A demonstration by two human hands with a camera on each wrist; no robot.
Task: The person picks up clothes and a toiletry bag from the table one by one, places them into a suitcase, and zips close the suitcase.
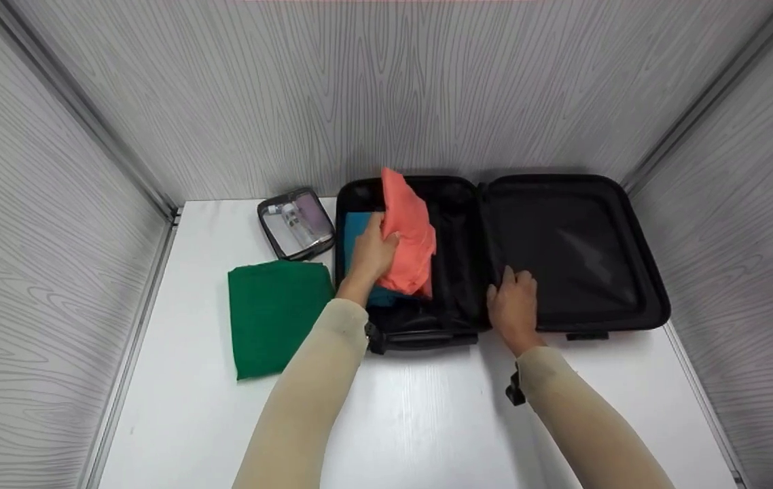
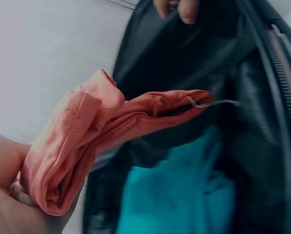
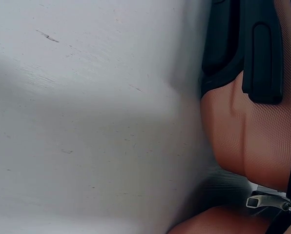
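Note:
In the head view, my left hand (image 1: pixel 374 255) grips a folded coral garment (image 1: pixel 408 234), thumb on top, over the left half of an open suitcase (image 1: pixel 458 251). Up close, the garment (image 2: pixel 72 141) shows stitched edges and a loose thread. Beneath it a teal folded garment (image 1: pixel 358 227) lies in that half, partly hidden by the hand and the coral cloth. My right hand (image 1: pixel 514 305) holds the suitcase's near rim beside the hinge, fingers bent over the edge. The right wrist view shows the suitcase's orange-brown shell (image 3: pixel 228 131) and a zipper pull (image 3: pixel 267 202).
Left of the suitcase, a green folded cloth (image 1: pixel 278 319) lies on the white table (image 1: pixel 414 414). Behind it is a clear pouch (image 1: pixel 296 224) with dark edging and small bottles inside. The black right half (image 1: pixel 563 251) lies flat. Grey wood-grain panels (image 1: pixel 359 88) enclose the table.

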